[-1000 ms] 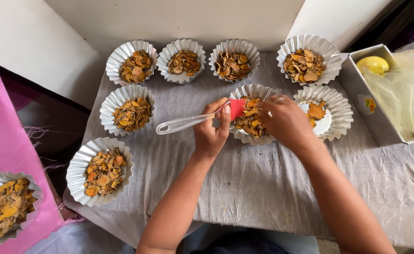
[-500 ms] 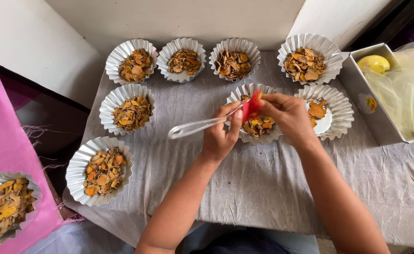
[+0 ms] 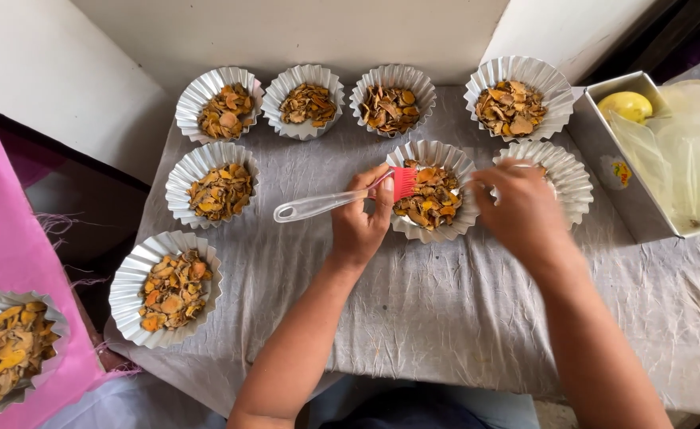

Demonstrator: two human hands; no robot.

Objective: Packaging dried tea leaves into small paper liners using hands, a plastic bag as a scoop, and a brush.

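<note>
A grey crumpled cloth spreads beneath my hands, carrying fluted foil cups of dried orange slices. The nearest foil cup lies between my hands, its rim just past my left fingertips. My right hand hovers blurred over another cup; I cannot tell its grip. My left hand pinches a pastry brush, its red bristles over the cup's edge beyond my fingers and its clear handle trailing out to the left.

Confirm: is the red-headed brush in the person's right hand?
No, the left hand grips the brush with its red head over a foil cup; the right hand holds no brush.
</note>
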